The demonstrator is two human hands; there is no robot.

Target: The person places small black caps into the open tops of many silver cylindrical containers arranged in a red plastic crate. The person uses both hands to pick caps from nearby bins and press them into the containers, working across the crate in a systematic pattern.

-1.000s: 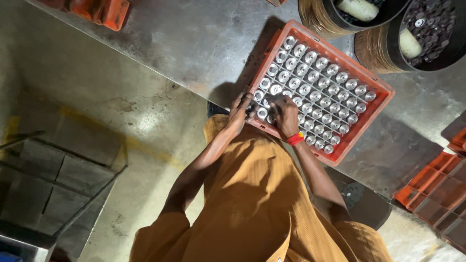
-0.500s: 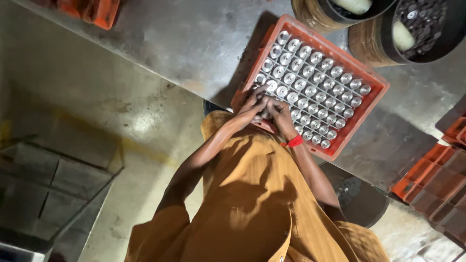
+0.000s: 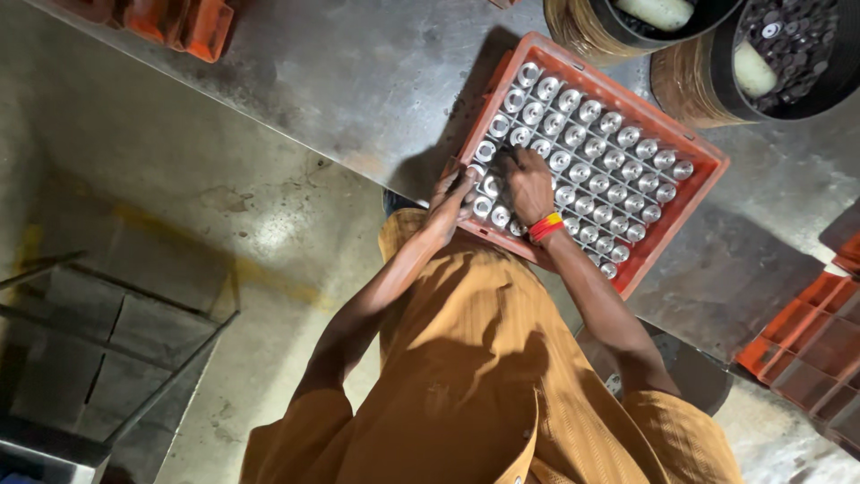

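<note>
An orange plastic crate [image 3: 694, 148] lies on a grey metal table [image 3: 358, 72], its grid cells filled with several shiny metal cylinders [image 3: 609, 152]. My left hand [image 3: 451, 195] sits at the crate's near left corner, fingers curled around a cylinder in the edge row. My right hand [image 3: 530, 185], with a red and yellow band on the wrist, rests palm down on the cylinders just beside it, fingers bent into the rows. What its fingertips grip is hidden. My orange shirt fills the lower part of the view.
Two round woven tubs [image 3: 690, 85] with black liners stand at the far right; one holds small metal parts and a white piece. Orange crates [image 3: 193, 22] sit at the far left and others [image 3: 806, 345] at the right. A metal frame [image 3: 116, 358] stands on the concrete floor.
My right hand has moved a little farther into the crate, over the second and third rows. My left hand stays at the near left corner.
</note>
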